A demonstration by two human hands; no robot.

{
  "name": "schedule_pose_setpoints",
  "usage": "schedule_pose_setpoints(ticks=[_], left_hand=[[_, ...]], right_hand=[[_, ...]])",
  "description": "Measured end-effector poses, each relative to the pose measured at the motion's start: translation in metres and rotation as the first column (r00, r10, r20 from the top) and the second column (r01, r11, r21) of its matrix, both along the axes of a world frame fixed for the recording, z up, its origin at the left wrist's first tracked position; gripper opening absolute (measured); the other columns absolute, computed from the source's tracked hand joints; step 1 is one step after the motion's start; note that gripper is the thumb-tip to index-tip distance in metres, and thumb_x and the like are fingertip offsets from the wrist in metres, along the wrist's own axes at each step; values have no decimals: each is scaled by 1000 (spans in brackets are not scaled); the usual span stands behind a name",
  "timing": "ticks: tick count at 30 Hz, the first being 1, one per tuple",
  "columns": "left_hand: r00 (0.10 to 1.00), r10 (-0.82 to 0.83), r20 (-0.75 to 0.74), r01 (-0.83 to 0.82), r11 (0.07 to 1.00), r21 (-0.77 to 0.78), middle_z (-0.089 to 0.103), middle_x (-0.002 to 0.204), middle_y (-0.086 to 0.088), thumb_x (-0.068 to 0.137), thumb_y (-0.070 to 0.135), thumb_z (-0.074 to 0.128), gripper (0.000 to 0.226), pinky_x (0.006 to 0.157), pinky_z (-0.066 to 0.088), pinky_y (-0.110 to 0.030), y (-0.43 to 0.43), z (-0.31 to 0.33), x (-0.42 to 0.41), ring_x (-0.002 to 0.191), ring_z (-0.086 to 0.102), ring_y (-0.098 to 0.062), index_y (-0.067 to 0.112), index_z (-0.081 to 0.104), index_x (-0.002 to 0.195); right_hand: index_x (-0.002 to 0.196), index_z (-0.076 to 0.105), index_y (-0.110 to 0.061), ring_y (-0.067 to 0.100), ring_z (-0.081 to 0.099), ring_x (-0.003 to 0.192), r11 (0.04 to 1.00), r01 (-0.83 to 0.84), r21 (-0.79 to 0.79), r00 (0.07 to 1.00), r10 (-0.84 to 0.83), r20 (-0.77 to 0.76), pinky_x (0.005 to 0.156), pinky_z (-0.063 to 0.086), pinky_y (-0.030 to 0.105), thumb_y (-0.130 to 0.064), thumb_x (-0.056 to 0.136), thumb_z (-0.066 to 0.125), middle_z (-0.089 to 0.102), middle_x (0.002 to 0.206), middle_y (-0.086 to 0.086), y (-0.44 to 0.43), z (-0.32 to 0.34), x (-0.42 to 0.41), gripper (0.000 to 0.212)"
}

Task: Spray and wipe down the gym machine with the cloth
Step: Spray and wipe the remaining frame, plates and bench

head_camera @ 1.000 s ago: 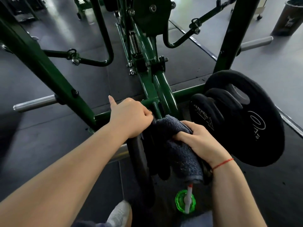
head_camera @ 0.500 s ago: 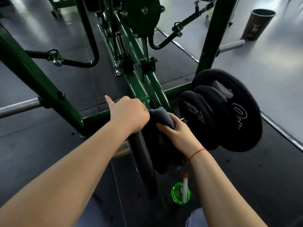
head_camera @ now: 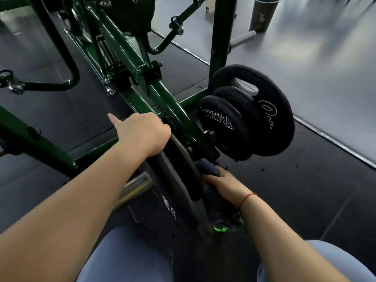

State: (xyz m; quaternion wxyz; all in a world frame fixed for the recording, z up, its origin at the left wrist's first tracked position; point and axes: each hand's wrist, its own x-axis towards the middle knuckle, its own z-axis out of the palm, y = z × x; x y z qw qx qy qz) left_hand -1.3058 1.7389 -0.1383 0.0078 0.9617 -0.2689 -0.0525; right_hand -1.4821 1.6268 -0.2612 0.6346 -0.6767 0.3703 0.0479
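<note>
The dark blue-grey terry cloth (head_camera: 210, 169) sits low in the near middle, bunched against the underside of the dark green painted steel gym machine (head_camera: 175, 110), just below the bolted bracket where its sloping beam ends. The right hand (head_camera: 225, 185) grips the cloth from the right. Its thumb lies along the fabric, and the other fingers are hidden behind it. More of the cloth hangs down under that wrist, which wears a thin red string bracelet (head_camera: 247, 198). The cloth's lower end covers most of a bright green translucent plastic item (head_camera: 220, 228) on the floor, too hidden to identify.

Just left of the cloth stands a dark grey curved plate rim (head_camera: 183, 180), seen edge-on. The left hand (head_camera: 142, 135) is curled over its top, with one finger jutting out to the far left. A chrome steel peg (head_camera: 136, 188) sticks out to the left below that forearm.

To the right, three black round weight plates with white lettering (head_camera: 244, 121) hang together on the machine. Farther off are a steel coil spring (head_camera: 106, 51), a short grey peg (head_camera: 243, 38) and a dark cylindrical bin (head_camera: 263, 14) on the pale floor. The machine stands on black rubber matting (head_camera: 305, 180). Light blue-grey trouser knees (head_camera: 126, 255) fill the near edge.
</note>
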Motion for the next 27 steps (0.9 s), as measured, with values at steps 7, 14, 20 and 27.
schedule_pose_setpoints(ticks=[7,14,20,27], left_hand=[[999,29,12,-26,982,-189,72,82,1,91,21,43,33,118,-5,-70,3,1,-11,86,52,-20,27,75,86],[996,83,-31,-89,955,-282,75,83,-7,88,13,46,33,120,2,-64,5,5,-10,85,62,-25,15,79,88],[992,103,-77,-122,945,-305,74,82,-7,85,12,47,30,110,39,-59,3,1,-8,86,60,-27,11,77,89],[998,22,-52,-28,992,-124,74,98,4,92,18,45,37,121,8,-65,1,10,-10,103,59,-24,29,80,94]], right_hand=[[98,66,-18,27,68,94,994,103,-20,993,-104,-60,92,54,48,-45,66,63,72,99,8,8,-9,22,43],[96,68,-17,28,67,93,987,-10,-160,997,-2,-79,89,54,46,-47,71,65,72,94,7,-1,16,28,39],[79,70,-12,29,67,83,963,240,123,940,-262,218,78,53,41,-32,73,74,71,78,7,-10,43,45,21],[99,68,-13,29,69,91,968,151,201,898,-219,381,88,55,45,-13,87,70,72,104,19,-9,65,60,12]])
